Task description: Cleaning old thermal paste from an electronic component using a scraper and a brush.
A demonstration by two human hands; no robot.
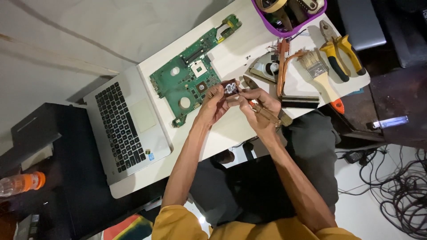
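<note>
Both my hands are raised over the white table point(231, 129), close together. My left hand point(213, 103) pinches a small dark brown square part point(230, 87) with grey paste on its face. My right hand point(257, 106) touches the same part with its fingertips. It also grips a wooden-handled tool point(269, 115) that lies across the palm. Just left of my hands a green circuit board point(189, 82) lies flat on the table.
A silver laptop base with black keys point(124, 126) lies left of the board. A fan with a copper heat pipe point(272, 66), a paintbrush point(321, 78), yellow-handled pliers point(339, 53) and a purple basket point(289, 24) lie to the right. An orange-capped bottle point(20, 183) lies far left, with cables point(400, 186) on the floor.
</note>
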